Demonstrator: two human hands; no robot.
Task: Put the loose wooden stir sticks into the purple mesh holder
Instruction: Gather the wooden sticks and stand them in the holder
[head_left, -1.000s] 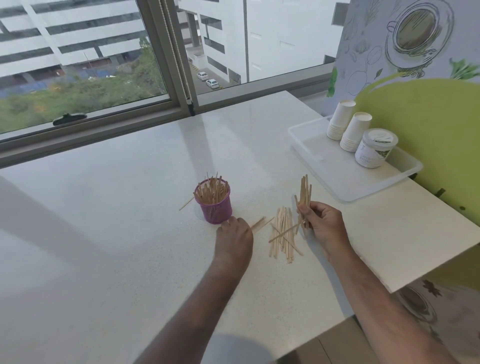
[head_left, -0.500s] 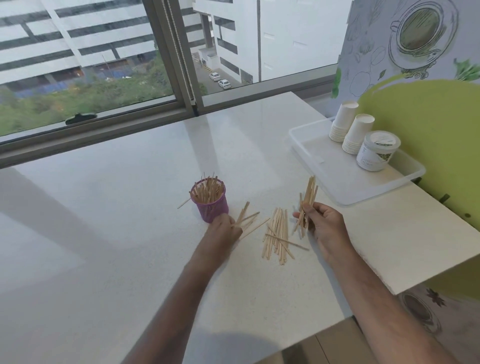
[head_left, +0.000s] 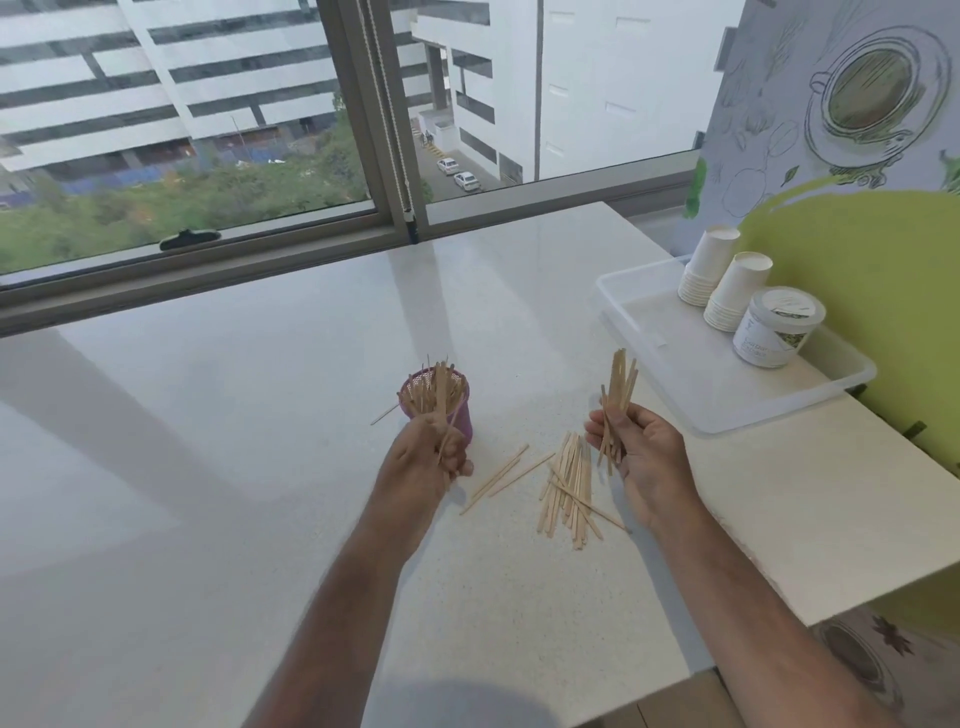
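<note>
Tub (head_left: 775, 332) label print blurred; no legible text.

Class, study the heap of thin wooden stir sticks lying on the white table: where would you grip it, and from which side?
Grip the heap of thin wooden stir sticks across its middle, coming from above. The sticks lie flat on the white table, mostly parallel and running toward and away from the person, so a pinch across their width probably gathers several. One crosses the heap diagonally and may slip out.
</note>
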